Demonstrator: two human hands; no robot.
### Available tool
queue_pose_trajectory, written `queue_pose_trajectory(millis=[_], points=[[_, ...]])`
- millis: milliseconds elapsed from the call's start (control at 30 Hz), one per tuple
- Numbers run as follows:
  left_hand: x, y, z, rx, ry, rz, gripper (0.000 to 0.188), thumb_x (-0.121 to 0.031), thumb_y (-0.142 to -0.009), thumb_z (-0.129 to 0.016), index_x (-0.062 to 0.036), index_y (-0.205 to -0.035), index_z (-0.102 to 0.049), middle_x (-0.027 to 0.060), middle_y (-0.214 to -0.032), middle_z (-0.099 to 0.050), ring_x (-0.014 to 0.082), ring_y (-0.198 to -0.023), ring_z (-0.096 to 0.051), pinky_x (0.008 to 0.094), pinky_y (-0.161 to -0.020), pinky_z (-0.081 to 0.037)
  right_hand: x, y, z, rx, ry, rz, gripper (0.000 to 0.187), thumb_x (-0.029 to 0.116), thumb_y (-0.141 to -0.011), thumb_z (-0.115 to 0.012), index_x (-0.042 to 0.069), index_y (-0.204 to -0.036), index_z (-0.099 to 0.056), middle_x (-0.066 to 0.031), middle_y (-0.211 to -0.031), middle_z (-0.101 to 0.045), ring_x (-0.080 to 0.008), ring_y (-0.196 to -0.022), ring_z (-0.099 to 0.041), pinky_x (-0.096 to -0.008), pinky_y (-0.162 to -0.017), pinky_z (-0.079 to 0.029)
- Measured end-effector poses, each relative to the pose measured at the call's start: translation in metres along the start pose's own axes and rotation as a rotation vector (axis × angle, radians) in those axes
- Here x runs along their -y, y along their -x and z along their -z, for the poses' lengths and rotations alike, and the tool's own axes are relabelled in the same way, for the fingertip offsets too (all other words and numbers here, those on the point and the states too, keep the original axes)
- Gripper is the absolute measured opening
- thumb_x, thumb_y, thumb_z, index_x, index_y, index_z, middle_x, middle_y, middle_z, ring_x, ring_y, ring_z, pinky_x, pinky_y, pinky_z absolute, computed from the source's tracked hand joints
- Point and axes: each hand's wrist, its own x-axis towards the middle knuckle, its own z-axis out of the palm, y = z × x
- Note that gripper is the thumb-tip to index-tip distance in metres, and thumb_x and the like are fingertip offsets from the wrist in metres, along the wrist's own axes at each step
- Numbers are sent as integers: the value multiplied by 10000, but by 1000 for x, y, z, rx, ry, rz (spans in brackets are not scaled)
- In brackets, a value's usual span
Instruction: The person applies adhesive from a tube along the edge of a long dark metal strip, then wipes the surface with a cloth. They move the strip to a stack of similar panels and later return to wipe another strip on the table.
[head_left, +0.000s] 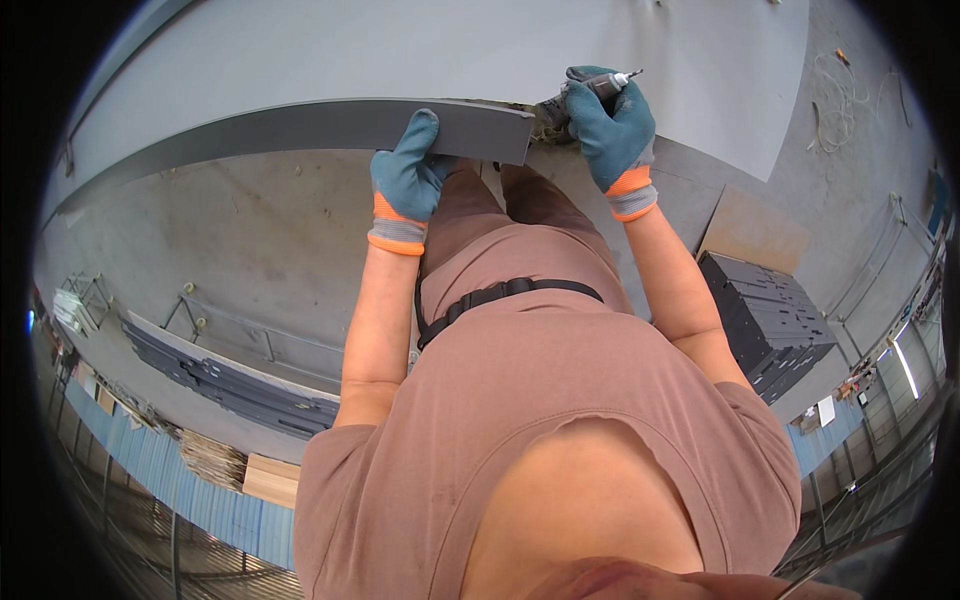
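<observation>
My left hand (405,170), in a teal glove with an orange and grey cuff, grips a long dark grey strip panel (480,132) near its right end. The thumb lies along the panel's face and the fingers go behind it. The panel runs far to the left, along the edge of a wide light grey sheet (400,50). To the right of the panel's end, my gloved right hand (615,130) is closed round a power drill (607,86). Its bit points to the upper right, away from the panel. The glove hides part of the drill's body.
Dark panels stand in a stack (765,320) to the right, beside a brown board (750,232). More dark strips (230,380) lie on a rack at the left. A tangle of pale cord (835,100) lies on the floor at the far right.
</observation>
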Motion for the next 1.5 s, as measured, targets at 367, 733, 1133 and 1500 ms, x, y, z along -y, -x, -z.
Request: queue_pose_trajectory(millis=[367, 733, 1133, 1500], points=[[-1, 1, -3, 3, -8, 13, 203, -91, -996, -661, -39, -1185, -713, 97, -1168, -718, 260, -1098, -701, 468, -968, -615, -11, -53, 5, 493, -402, -404, 266, 195, -992, -634, 4, -1162, -709, 25, -858, -598, -55, -659, -445, -210, -570, -351], [-4, 5, -8, -11, 28, 7, 229, -100, -978, -707, 35, -1163, -709, 118, -1143, -708, 244, -1057, -698, 410, -892, -639, -29, -65, -4, 661, -459, -513, 292, 232, -1014, -625, 5, -1175, -712, 28, -862, -598, -44, -661, -449, -202, -543, -319], [-2, 8, -8, 22, 26, -18, 207, -88, -990, -680, 0, -1176, -703, 98, -1146, -706, 247, -1068, -699, 434, -933, -624, -37, -68, -7, 741, -446, -591, 275, 219, -1003, -630, 8, -1159, -713, 43, -829, -575, -36, -604, -398, -194, -528, -310], [-7, 11, -11, 64, -21, -34, 204, -125, -1008, -661, -53, -1194, -702, 73, -1165, -711, 245, -1111, -695, 462, -981, -604, -34, -78, 18, 470, -373, -412, 277, 179, -989, -639, -41, -1149, -692, 3, -874, -594, -67, -720, -525, -211, -659, -450]])
